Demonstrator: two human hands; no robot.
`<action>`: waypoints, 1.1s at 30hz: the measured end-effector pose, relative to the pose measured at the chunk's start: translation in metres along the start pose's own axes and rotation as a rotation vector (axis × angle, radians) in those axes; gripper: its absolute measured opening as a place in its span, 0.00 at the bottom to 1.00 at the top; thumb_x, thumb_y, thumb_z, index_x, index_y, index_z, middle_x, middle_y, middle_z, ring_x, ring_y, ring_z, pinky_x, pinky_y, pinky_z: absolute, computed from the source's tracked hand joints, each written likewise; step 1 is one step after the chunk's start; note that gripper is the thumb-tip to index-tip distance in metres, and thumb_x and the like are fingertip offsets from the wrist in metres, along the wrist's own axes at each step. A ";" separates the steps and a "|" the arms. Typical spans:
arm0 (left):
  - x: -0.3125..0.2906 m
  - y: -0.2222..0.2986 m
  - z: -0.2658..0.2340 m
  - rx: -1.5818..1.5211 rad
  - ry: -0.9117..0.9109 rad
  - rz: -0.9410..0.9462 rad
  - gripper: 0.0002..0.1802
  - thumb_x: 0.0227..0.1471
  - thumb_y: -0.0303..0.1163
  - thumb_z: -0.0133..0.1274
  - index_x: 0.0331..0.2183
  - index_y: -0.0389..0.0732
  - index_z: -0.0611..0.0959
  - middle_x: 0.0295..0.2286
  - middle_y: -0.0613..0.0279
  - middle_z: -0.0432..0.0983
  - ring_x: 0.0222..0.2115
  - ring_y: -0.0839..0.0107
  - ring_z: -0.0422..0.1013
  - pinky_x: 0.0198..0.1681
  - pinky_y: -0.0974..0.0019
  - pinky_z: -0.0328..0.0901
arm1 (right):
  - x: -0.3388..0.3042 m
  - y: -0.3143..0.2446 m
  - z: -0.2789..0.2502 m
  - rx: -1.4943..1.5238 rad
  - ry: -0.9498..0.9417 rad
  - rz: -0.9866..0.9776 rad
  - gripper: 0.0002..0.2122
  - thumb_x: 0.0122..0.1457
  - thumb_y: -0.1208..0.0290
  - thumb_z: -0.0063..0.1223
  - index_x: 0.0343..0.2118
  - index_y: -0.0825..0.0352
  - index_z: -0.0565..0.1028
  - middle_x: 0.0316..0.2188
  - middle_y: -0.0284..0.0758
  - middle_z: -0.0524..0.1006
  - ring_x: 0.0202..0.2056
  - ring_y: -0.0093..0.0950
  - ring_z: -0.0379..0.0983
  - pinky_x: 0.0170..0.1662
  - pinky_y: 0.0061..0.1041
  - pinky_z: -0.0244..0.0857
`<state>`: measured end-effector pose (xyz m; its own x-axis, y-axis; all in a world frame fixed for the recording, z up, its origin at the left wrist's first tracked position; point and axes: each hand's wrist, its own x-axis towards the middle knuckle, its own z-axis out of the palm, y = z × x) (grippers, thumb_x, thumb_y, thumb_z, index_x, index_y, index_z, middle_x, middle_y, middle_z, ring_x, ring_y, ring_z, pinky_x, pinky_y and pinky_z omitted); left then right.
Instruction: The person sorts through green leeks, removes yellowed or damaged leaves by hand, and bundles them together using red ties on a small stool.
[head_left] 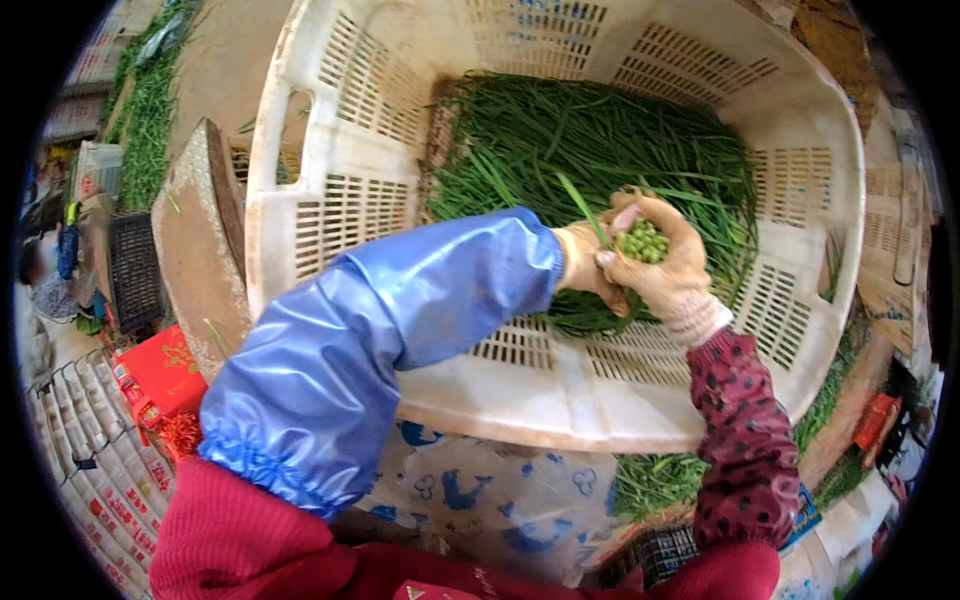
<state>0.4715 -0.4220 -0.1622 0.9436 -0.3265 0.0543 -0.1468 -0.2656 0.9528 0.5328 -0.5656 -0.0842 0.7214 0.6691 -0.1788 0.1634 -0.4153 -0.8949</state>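
Note:
My right hand (662, 262), in a tan work glove, curls around a bunch of thin green stalks (643, 242), whose rounded, light-green ends face up. Pressed against the bunch from the left is my gloved left hand (585, 268); its fingers bend around the lower side and are partly hidden. One longer green blade (580, 205) sticks up between the hands, angled to the left. Both hands are over a large white plastic crate (520, 405) with slotted walls. Long green leaves (580, 130), like garlic chives, lie in a thick layer inside it.
Left of the crate leans a worn wooden board (200, 235), near a red box (162, 370) and a dark slotted crate (135, 265). More cut greens (655, 485) lie below the crate's near right side. A patterned plastic sheet (490, 490) covers my lap area.

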 end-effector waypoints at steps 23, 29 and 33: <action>-0.301 0.318 -0.003 -1.341 0.044 -0.399 0.55 0.39 0.45 0.68 0.62 0.45 0.56 0.55 0.51 0.62 0.55 0.58 0.62 0.57 0.54 0.58 | -0.016 -0.260 0.006 0.352 0.405 -0.232 0.14 0.46 0.78 0.63 0.37 0.70 0.74 0.27 0.28 0.75 0.28 0.17 0.71 0.32 0.16 0.67; -0.257 0.311 0.043 -1.823 0.058 -0.059 0.56 0.39 0.64 0.59 0.63 0.52 0.53 0.58 0.46 0.57 0.59 0.49 0.56 0.56 0.37 0.55 | -0.126 -0.322 0.042 0.266 0.254 -0.449 0.12 0.45 0.80 0.64 0.32 0.68 0.72 0.26 0.30 0.75 0.29 0.20 0.72 0.36 0.20 0.69; -0.250 0.328 0.017 -1.845 0.108 0.136 0.61 0.31 0.72 0.54 0.61 0.49 0.56 0.57 0.54 0.59 0.56 0.52 0.61 0.55 0.38 0.58 | -0.190 -0.341 0.049 -0.142 0.072 -0.960 0.15 0.41 0.78 0.63 0.33 0.65 0.70 0.29 0.35 0.75 0.34 0.31 0.74 0.50 0.38 0.66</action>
<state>0.1825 -0.4429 0.1312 0.9778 -0.1865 0.0952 0.1859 0.9824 0.0148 0.3069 -0.5207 0.2351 0.2775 0.7245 0.6309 0.7798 0.2137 -0.5884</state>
